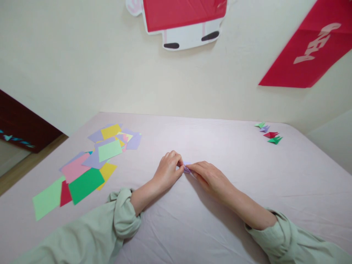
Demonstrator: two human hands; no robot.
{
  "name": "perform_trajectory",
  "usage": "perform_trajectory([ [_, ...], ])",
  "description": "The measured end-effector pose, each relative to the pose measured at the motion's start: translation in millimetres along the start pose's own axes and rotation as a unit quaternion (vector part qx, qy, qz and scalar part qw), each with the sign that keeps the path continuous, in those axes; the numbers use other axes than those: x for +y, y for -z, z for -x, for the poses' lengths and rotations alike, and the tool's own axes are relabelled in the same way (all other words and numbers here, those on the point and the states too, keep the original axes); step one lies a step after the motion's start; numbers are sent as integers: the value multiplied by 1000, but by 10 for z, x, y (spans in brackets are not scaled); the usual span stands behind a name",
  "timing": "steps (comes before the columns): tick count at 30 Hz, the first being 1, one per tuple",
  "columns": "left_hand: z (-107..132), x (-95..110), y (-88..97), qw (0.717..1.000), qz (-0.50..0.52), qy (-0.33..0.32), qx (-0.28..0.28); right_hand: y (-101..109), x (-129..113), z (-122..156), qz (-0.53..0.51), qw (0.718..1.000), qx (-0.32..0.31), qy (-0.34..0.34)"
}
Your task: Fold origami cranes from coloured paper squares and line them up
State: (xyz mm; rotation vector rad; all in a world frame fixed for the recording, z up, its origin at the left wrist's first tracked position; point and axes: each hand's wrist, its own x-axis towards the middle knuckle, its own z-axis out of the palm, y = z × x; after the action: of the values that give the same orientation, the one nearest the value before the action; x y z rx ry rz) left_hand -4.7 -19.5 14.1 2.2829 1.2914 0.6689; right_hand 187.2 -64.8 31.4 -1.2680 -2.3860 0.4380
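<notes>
Between my two hands, at the middle of the table, is a small folded piece of purple origami paper [187, 169]. My left hand [171, 167] pinches its left end between thumb and bent fingers. From the other side my right hand [209, 176] grips the paper's right part, its fingers held together and reaching left. Fingertips cover much of the paper, so its full shape is hidden. Both hands rest low, close to the cloth.
Loose coloured paper sheets [86, 185] lie spread at the left on the pale tablecloth [233, 146]. Several small folded paper figures [271, 135] stand in a row at the far right. Behind the table rises a wall [192, 84] with red decorations [310, 47].
</notes>
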Motion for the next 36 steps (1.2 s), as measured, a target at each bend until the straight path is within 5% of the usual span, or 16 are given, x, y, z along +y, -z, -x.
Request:
perform_trajectory([
  [20,26,22,-51,999,-46,8,21,-50,-179,45,219,973,-47,60],
  [36,159,48,45,1000,3,-20,19,-57,-139,29,211,975,-50,47],
])
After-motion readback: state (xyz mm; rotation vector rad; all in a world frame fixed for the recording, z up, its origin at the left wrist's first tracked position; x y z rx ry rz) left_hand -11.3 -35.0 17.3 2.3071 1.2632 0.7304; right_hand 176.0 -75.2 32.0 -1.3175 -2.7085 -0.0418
